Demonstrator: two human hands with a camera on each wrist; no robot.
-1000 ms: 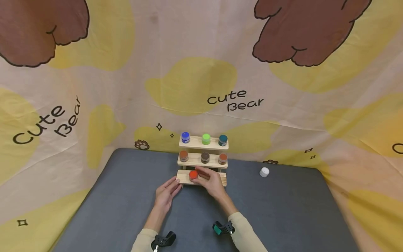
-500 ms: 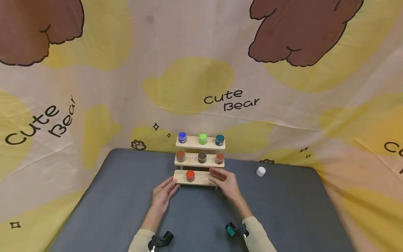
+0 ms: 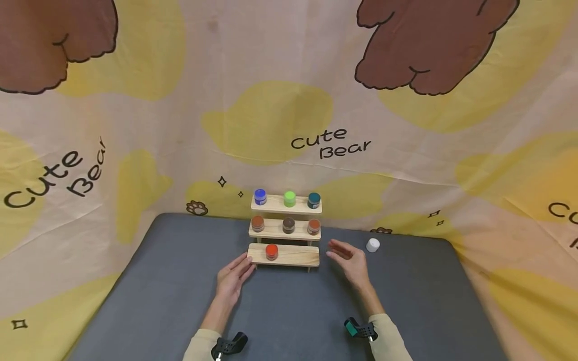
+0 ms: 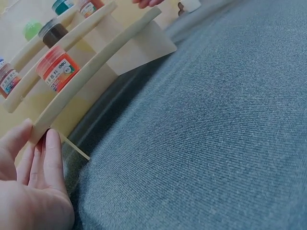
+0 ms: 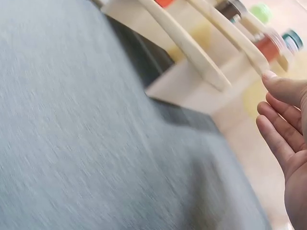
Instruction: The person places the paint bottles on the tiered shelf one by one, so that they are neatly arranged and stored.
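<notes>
A three-tier wooden display rack stands near the back of the table. My left hand pinches the left end of its lowest board, thumb above and fingers below, as the left wrist view shows. On that board, toward the left, sits a red paint jar. My right hand is off the rack's right side with relaxed fingers, holding nothing. Between this hand and the back edge of the table lies a small white jar, apart from the fingers.
The middle tier carries a brown-red jar, a dark brown jar and another brown-red jar. On top stand a blue jar, a green jar and a teal jar. A printed cloth hangs behind the grey table.
My right hand has let go of the red paint jar and moved right, past the rack's end toward the white jar. The left hand keeps its hold on the lowest board.
</notes>
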